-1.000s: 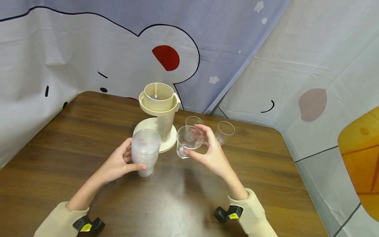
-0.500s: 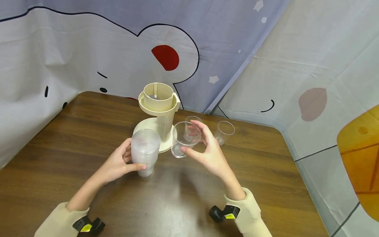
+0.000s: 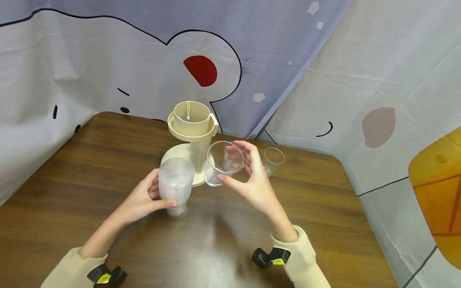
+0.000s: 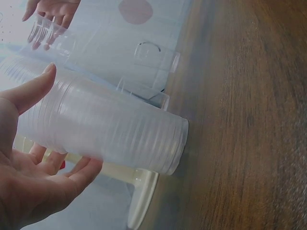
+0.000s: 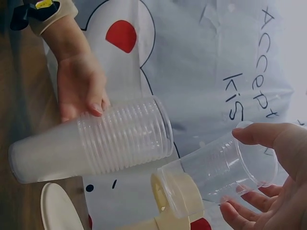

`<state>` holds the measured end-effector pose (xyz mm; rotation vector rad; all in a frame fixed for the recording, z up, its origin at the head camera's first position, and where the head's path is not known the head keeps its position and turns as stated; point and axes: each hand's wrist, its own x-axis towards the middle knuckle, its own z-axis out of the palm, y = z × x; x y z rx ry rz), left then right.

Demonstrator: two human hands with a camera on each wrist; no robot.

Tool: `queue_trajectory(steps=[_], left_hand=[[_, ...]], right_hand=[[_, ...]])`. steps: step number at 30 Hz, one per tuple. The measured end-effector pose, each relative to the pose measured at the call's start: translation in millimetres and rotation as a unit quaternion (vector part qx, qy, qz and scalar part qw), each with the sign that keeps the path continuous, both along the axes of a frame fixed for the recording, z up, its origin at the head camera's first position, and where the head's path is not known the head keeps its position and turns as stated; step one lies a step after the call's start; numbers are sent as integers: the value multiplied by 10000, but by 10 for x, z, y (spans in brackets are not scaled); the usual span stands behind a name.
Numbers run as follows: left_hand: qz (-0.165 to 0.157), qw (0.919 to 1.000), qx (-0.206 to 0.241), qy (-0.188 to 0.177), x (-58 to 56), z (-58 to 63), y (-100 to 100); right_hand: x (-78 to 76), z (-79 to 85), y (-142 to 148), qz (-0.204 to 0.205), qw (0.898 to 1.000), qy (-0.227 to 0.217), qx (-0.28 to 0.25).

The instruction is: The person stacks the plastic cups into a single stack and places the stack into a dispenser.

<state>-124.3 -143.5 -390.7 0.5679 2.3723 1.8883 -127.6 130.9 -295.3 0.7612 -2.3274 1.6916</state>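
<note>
My left hand (image 3: 145, 200) grips a tall stack of nested clear plastic cups (image 3: 175, 182), thumb on the near side and fingers round the back. The stack stands upright, its bottom close to the table in the left wrist view. In my right hand (image 3: 253, 182) is a single clear plastic cup (image 3: 217, 162), pinched between thumb and fingers above the table and slightly tilted. The right wrist view shows this cup (image 5: 218, 158) with its bottom overlapping the cream ring of a stand (image 3: 191, 124). That stand is just behind both hands, an upright holder on a round base.
A loose clear cup (image 3: 274, 157) stands on the wooden table (image 3: 306, 208) beyond my right hand. Another cup (image 4: 144, 91) shows in the left wrist view, mostly hidden in the head view. A printed cloth (image 3: 144, 72) hangs right behind the table's back edge.
My right hand has carried the single cup a little left and away from me, so it now covers one standing cup and overlaps the stand's base. The left hand and stack stay put.
</note>
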Motion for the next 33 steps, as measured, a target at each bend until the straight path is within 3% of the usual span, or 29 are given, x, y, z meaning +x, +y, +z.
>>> queue_trajectory(steps=[33], left_hand=[[10,10000,19,-2,-20,-17,6]], right_hand=[[-89,304,-219,311,9989,351,-51]])
